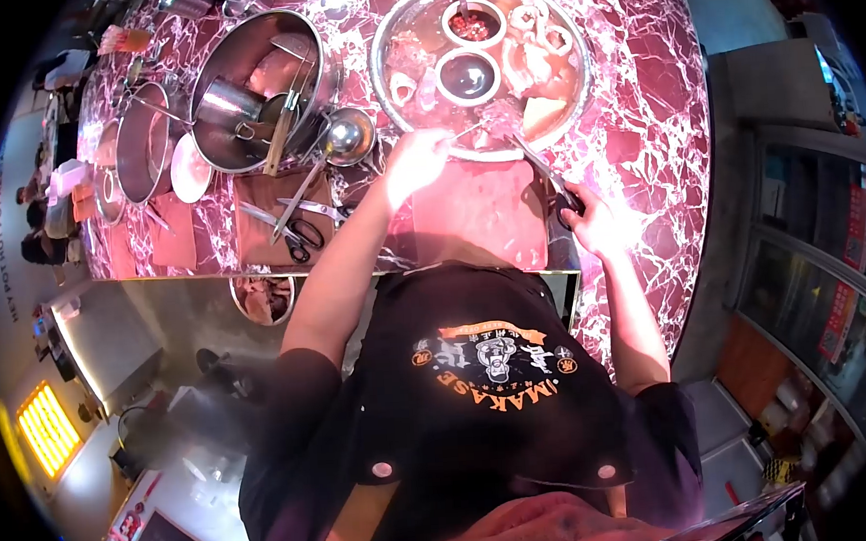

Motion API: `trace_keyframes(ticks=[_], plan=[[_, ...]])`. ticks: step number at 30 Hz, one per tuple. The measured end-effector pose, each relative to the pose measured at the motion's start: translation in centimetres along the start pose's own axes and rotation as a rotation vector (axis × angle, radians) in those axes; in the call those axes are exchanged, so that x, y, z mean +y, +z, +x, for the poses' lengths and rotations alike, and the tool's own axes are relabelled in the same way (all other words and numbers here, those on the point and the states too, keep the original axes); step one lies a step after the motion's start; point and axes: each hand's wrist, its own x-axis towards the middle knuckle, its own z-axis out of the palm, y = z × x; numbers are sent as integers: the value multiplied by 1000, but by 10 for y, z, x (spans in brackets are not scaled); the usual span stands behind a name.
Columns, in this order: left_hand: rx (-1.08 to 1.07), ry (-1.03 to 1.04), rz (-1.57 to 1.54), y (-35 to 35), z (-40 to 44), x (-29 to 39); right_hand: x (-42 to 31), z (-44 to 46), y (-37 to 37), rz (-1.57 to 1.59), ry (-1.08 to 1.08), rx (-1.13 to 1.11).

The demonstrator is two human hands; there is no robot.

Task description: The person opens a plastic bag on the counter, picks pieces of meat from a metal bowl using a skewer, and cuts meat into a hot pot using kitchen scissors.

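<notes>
In my right hand [600,221] is a pair of scissors [547,174] with dark handles, its blades pointing over the near rim of a large round platter [381,89]. My left hand [419,159], washed out by bright light, is closed at the same rim. A thin light-coloured implement seems to reach from its fingers toward a piece of meat [500,120] near the scissor tips; its kind is unclear. On the platter are a bowl of red chopped pieces [473,22], a bowl of dark sauce [468,77], pale meat pieces [530,65] and a yellowish block [543,114].
A pinkish board [479,209] lies in front of my apron. To the left are a large metal pot [213,150] with utensils, a ladle [350,136], more scissors [304,240] on a brown cloth [253,197], and a white bowl [192,168]. The marbled counter [639,93] ends near my body.
</notes>
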Motion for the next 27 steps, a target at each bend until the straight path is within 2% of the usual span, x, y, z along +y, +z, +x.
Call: trace_keyframes(ticks=[3,6,7,11,14,15,18,20,23,24,26,27], plan=[[-13,-6,156,9,22,2,-2,-6,-11,-109,8,38],[-50,-113,313,14,31,12,-23,-12,-23,-214,33,64],[37,-74,246,22,31,3,-33,-14,-23,-252,46,79],[31,-64,227,30,23,-14,-63,1,-14,-454,81,50],[131,13,197,19,-5,-14,-49,13,-28,-408,13,87],[186,65,212,16,-17,-16,-21,26,-28,-224,-28,85],[205,-88,79,6,-48,-12,-35,56,-68,-194,-103,193],[210,-73,16,11,-62,-26,-58,87,-90,-315,46,245],[186,-133,-7,10,-79,-16,-78,121,-113,-524,243,103],[156,-200,-34,9,-84,-14,-78,133,-114,-550,235,78],[192,-164,-70,20,-92,-33,-62,167,-109,-601,219,16],[194,-178,-75,23,-96,-35,-64,178,-104,-606,187,83]])
